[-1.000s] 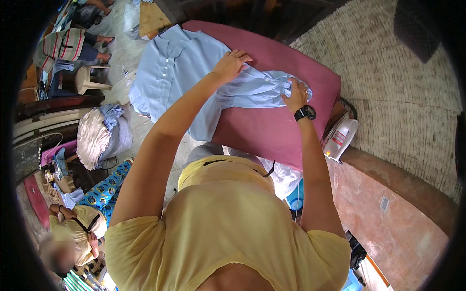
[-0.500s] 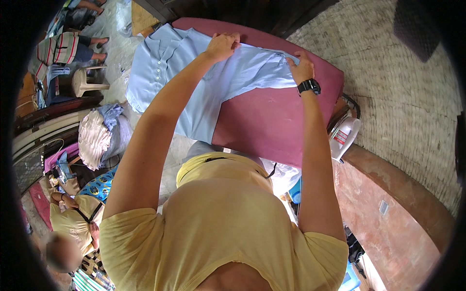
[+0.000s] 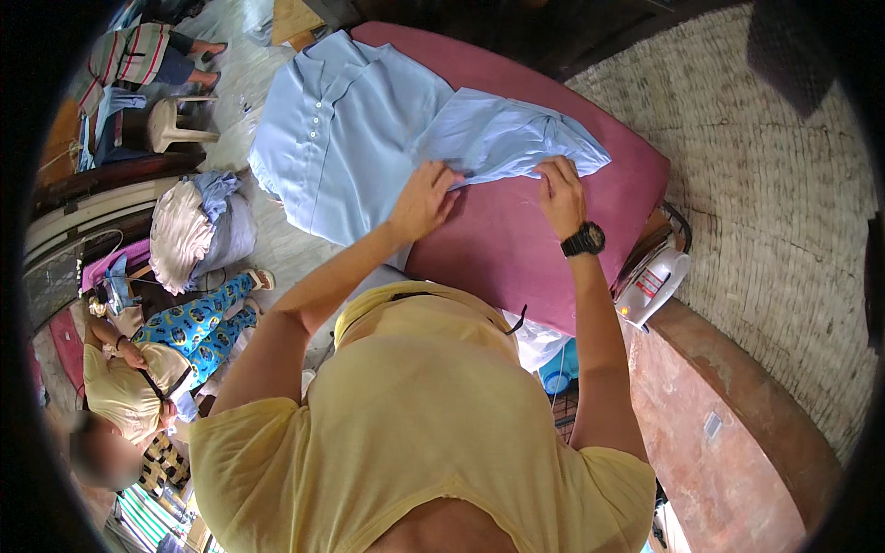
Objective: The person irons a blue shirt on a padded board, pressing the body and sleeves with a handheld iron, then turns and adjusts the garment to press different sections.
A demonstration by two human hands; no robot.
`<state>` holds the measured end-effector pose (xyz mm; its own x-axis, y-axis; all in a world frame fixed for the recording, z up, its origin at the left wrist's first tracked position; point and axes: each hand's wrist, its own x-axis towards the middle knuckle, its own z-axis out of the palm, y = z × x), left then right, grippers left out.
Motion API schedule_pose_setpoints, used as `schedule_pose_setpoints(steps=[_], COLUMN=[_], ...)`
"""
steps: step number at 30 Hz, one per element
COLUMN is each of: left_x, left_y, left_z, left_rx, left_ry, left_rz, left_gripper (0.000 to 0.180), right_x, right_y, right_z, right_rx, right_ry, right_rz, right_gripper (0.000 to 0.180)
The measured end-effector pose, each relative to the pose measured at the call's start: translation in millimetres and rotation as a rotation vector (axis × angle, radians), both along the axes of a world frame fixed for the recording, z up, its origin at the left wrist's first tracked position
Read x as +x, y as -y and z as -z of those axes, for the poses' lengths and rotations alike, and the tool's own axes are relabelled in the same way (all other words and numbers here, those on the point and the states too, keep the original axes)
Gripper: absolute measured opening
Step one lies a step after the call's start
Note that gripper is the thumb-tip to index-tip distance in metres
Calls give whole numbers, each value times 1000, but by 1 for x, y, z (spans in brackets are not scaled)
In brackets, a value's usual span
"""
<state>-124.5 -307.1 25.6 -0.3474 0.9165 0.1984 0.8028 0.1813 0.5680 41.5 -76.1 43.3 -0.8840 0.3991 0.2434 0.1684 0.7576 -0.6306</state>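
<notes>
Pale blue shirt (image 3: 359, 129), buttons upward on maroon surface (image 3: 498, 249), sleeve (image 3: 516, 138) wrinkled.

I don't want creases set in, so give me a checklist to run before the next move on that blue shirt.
1. Shirt lying on the board: ok.
2. Sleeve laid out to the right along the board: ok.
3. Sleeve smooth: not ok, creases show in it.
4. Hands at the sleeve's near edge: ok, left hand toward the shirt's body, right hand toward the sleeve's outer end.
5. Iron clear of the shirt: ok, it sits at the board's right end.
6. Iron hot: cannot tell.
</notes>
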Motion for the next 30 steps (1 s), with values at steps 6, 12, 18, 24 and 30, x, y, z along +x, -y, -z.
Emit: schedule_pose_setpoints(steps=[6,12,18,24,30], left_x=[33,29,21,22,30], left_y=[18,22,27,33,47], left_z=[3,14,20,6,-12], left_rx=[-195,-181,-159,-126,-85], left_ry=[-94,-85,-38,-13,-1], left_rz=[-119,-118,-96,-59,-10], left_gripper=[58,58,60,65,62], right_x=[-20,-19,-20,-8,60], right_y=[-27,-54,-76,-84,-43], right_z=[20,28,23,-13,-32], right_rx=[237,393,563,629,651], right_ry=[66,135,129,111,225], right_rz=[53,-72,-141,-140,-62], right_gripper=[20,21,16,15,15])
